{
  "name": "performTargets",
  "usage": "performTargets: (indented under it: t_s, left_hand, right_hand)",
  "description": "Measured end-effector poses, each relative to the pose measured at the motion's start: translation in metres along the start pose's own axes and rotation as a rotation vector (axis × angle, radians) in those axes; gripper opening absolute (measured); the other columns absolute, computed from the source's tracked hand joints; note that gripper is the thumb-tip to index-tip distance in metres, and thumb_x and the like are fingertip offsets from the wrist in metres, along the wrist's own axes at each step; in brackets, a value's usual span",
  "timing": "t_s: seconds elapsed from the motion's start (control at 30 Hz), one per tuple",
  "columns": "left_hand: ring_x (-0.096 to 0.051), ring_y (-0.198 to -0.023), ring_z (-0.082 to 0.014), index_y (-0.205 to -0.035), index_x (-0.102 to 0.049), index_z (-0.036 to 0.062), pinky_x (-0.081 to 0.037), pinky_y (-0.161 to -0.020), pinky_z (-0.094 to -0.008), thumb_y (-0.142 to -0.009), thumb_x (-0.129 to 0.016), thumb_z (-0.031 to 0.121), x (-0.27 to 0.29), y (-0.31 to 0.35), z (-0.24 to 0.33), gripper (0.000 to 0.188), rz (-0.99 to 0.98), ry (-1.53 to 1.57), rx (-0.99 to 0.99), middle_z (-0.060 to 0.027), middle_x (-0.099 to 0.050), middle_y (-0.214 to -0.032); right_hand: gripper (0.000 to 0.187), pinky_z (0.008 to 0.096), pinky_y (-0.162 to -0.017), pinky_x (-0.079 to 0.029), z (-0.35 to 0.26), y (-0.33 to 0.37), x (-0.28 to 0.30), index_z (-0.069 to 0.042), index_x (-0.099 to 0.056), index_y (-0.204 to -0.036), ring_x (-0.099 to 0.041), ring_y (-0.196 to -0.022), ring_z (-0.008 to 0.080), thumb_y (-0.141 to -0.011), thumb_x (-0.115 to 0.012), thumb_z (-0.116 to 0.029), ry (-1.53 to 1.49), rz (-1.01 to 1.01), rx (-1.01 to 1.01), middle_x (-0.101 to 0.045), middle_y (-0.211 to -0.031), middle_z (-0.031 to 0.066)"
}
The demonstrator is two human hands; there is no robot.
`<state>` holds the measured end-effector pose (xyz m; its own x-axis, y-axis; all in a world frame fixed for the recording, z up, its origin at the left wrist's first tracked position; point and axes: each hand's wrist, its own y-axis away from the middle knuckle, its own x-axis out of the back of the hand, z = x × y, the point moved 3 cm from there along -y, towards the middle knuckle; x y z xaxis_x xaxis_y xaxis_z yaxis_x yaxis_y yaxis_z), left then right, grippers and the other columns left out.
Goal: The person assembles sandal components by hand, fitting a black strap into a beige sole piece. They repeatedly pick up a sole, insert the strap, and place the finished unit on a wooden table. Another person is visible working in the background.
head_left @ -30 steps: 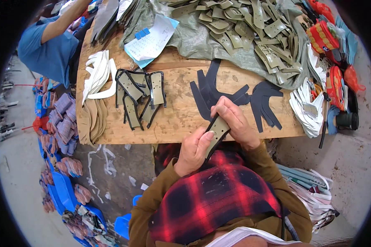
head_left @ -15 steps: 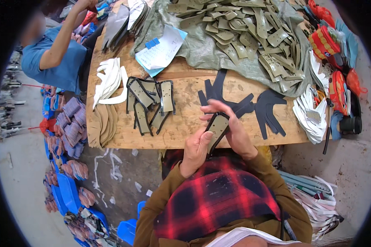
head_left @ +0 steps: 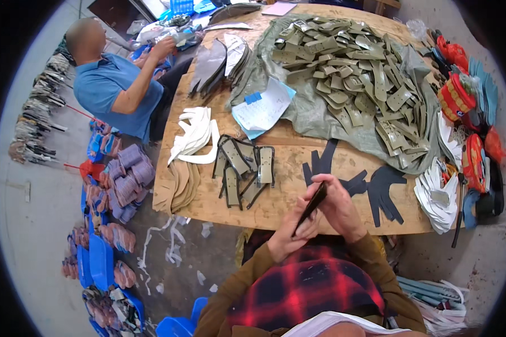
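Note:
A black-edged plate [head_left: 311, 208] is held between my two hands above the table's front edge, turned nearly edge-on so mostly its dark rim shows. My left hand [head_left: 291, 230] grips its lower part, fingers closed around it. At its upper end the fingers of my right hand [head_left: 342, 209] press against it. Just beyond the hands lie dark strap-like cut pieces [head_left: 322, 163], and a fanned stack of black pieces [head_left: 383, 194] lies to their right. Several similar olive plates with black edging [head_left: 231, 188] rest in a loose pile to the left.
A heap of bare olive plates [head_left: 348, 73] sits on a green-grey sheet [head_left: 320, 124] across the table [head_left: 298, 199]. Papers [head_left: 264, 109], white pieces [head_left: 191, 140] and tan pieces [head_left: 177, 182] lie left; white pieces [head_left: 434, 194] and a dark rod [head_left: 459, 216] right. A person in blue [head_left: 109, 90] works at far left.
The held plate has turned from showing its olive face to nearly edge-on. My right fingers have closed in on its upper end. The view has shifted, showing more of the far table.

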<state>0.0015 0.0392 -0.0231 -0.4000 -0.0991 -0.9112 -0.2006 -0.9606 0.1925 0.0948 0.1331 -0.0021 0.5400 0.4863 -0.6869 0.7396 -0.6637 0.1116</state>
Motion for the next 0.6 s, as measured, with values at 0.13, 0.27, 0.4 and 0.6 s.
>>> performTargets:
  t_s: [0.13,0.27,0.4,0.6]
  left_hand:
    - [-0.048,-0.054,-0.0100,-0.114,-0.057,0.0000,-0.040,-0.051,-0.0214,-0.088,-0.028,0.079,0.001,0.009,-0.011,0.088,0.028,-0.074,0.147,-0.0014,-0.052,-0.068]
    - [-0.061,-0.077,-0.0156,-0.126,-0.050,-0.0005,-0.052,-0.067,-0.0318,-0.102,-0.038,0.050,-0.015,0.014,0.002,0.057,0.145,-0.401,0.200,-0.0080,-0.060,-0.093]
    - [-0.060,-0.073,-0.0159,-0.126,-0.049,0.0009,-0.052,-0.061,-0.0300,-0.104,-0.043,0.032,-0.009,0.016,0.000,0.039,0.195,-0.427,0.223,-0.0075,-0.058,-0.093]
    - [-0.058,-0.071,-0.0152,-0.130,-0.047,-0.0008,-0.050,-0.055,-0.0271,-0.104,-0.043,0.031,-0.012,0.020,0.005,0.041,0.155,-0.364,0.223,-0.0078,-0.057,-0.093]
  right_hand:
    - [0.012,0.0194,-0.067,-0.039,-0.002,0.006,0.013,-0.008,-0.055,-0.101,-0.047,-0.075,0.0021,-0.099,-0.057,-0.020,0.246,0.149,0.018,-0.053,-0.084,-0.0063]
    - [0.017,0.0195,-0.054,-0.043,-0.003,0.007,0.017,-0.006,-0.052,-0.105,-0.053,-0.064,0.0033,-0.100,-0.057,-0.022,0.226,0.066,-0.100,-0.055,-0.082,-0.0028]
    - [0.032,0.0253,-0.046,-0.053,0.009,0.020,0.007,-0.004,-0.042,-0.121,-0.060,-0.053,0.0105,-0.099,-0.057,-0.021,0.158,0.137,-0.255,-0.057,-0.095,0.0045]
    - [0.034,0.0240,-0.069,-0.051,-0.010,0.018,0.010,-0.003,-0.051,-0.130,-0.060,-0.076,0.0081,-0.100,-0.054,-0.018,0.345,0.049,-0.122,-0.063,-0.098,0.0017]
